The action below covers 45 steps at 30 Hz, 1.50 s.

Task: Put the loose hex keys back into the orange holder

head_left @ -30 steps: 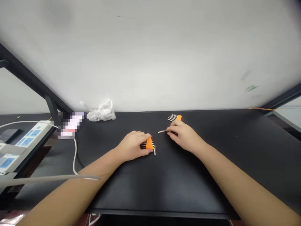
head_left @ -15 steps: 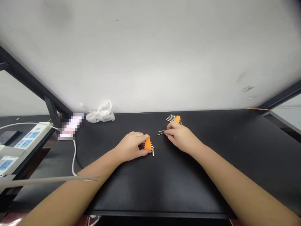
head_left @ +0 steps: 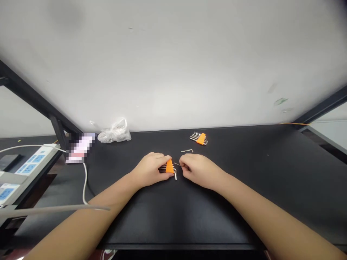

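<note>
My left hand (head_left: 152,169) is closed on an orange hex key holder (head_left: 169,166), thumb and fingers at its two ends. Several silver hex keys sit in that holder, their short bent ends pointing toward my right. Just to the right, my right hand (head_left: 200,169) pinches a thin loose hex key (head_left: 177,164), whose tip points at the holder. Another loose hex key (head_left: 186,150) lies on the table beyond my right hand. Farther back rests a second orange holder (head_left: 201,138) filled with several hex keys, touched by neither hand.
The black table (head_left: 168,220) meets a pale wall at the back. A clear plastic bag (head_left: 115,132) lies at the back left, beside a pixelated patch. A white power strip (head_left: 29,166) and a white cable (head_left: 85,180) are at the left, the cable crossing near my left forearm.
My right hand has picked up one of the two loose hex keys and moved it toward the left and nearer to me, beside the held holder. My left hand keeps its place.
</note>
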Available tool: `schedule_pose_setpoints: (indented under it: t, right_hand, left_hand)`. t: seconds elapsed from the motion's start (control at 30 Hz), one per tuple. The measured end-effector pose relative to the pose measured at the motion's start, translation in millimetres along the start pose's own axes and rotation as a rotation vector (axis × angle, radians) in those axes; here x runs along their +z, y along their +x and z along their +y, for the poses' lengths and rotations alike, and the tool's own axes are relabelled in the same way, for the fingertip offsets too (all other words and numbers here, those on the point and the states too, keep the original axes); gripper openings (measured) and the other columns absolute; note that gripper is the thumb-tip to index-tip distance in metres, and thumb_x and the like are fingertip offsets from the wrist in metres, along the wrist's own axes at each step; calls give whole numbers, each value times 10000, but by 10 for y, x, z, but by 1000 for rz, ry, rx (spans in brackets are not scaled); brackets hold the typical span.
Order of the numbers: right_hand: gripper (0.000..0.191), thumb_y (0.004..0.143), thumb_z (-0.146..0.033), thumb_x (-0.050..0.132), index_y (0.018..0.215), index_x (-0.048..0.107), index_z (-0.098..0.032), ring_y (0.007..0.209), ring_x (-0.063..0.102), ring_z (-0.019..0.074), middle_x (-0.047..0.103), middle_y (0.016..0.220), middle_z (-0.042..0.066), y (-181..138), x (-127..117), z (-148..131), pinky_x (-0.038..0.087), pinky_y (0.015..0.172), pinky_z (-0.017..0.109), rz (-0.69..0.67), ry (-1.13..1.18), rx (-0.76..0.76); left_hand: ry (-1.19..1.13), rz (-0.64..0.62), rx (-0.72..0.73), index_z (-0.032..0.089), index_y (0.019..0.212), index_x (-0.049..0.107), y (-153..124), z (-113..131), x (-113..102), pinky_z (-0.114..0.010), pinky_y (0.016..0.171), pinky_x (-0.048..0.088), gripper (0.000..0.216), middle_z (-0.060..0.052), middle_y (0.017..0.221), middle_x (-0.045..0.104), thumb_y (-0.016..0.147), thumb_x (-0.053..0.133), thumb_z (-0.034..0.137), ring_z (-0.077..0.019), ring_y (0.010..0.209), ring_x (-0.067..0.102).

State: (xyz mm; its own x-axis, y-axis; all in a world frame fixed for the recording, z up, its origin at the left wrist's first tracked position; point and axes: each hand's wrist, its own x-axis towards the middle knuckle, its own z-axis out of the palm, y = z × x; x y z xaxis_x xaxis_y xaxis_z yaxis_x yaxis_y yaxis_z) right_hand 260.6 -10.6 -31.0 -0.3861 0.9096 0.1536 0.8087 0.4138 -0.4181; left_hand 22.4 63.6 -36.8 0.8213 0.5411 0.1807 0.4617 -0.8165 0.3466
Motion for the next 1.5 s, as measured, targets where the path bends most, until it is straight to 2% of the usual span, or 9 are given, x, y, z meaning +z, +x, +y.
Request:
schedule_pose_setpoints:
  t: [0.27, 0.53, 0.8, 0.93, 1.0, 1.23, 1.37, 1.5]
  right_hand:
    - [146, 922, -82, 514, 846, 550, -201, 706, 516, 143, 555, 833, 16, 19, 47, 27, 401, 645, 274, 47, 80, -136]
    - [175, 930, -84, 510, 828, 570, -213, 723, 541, 162, 570, 815, 22, 19, 26, 49, 422, 659, 293, 63, 101, -121]
    - [172, 951, -94, 502, 950, 638, -199, 744, 550, 165, 594, 899, 52, -7, 3, 67, 427, 660, 296, 21, -7, -176]
    - [219, 971, -92, 470, 962, 666, -190, 671, 505, 150, 584, 919, 64, -15, -26, 4, 381, 602, 297, 25, -140, -150]
    - [238, 971, -78, 458, 966, 666, -193, 688, 516, 153, 587, 937, 67, -16, -44, -29, 396, 618, 297, 42, -119, -145]
    - [191, 924, -73, 510, 984, 623, -215, 808, 573, 171, 611, 968, 55, 4, -30, -116, 492, 737, 313, 83, 318, -164]
    - [21, 928, -195, 605, 940, 617, -206, 767, 583, 149, 624, 909, 23, 81, 60, -104, 505, 720, 304, 99, 739, 31]
    - [216, 907, -388, 708, 912, 643, -182, 664, 561, 126, 630, 763, -5, 141, 111, -71, 472, 633, 273, -44, 1151, 235]
  left_hand:
    - [-5, 4, 28, 240, 1171, 632, -19, -1, 3, -315, 805, 444, 371, 2, 843, 651, 854, 734, 401, -180, 819, 630]
    - [-14, 19, 34, 248, 1197, 633, -39, -24, 15, -317, 805, 453, 416, -3, 882, 671, 844, 750, 432, -178, 831, 641]
    - [-4, 18, 40, 240, 1189, 641, -39, -13, 21, -319, 800, 450, 413, 6, 844, 658, 839, 759, 425, -175, 805, 638]
    - [-6, 27, 52, 237, 1194, 647, -33, -8, 14, -316, 791, 450, 402, -10, 891, 674, 848, 746, 416, -178, 829, 652]
    - [-15, 27, 58, 234, 1200, 642, -24, 3, 2, -317, 795, 449, 386, -20, 915, 680, 869, 727, 413, -182, 849, 653]
    - [-67, -15, 104, 221, 1071, 641, 8, 87, -41, -331, 812, 435, 306, -19, 834, 643, 909, 694, 475, -194, 834, 610]
    - [-82, 56, 141, 206, 1104, 624, -11, 85, -36, -342, 809, 434, 334, -25, 828, 633, 932, 661, 490, -187, 803, 587]
    - [-96, 160, 179, 207, 1203, 596, -39, 73, -39, -348, 823, 451, 381, -30, 851, 641, 932, 665, 465, -179, 785, 580]
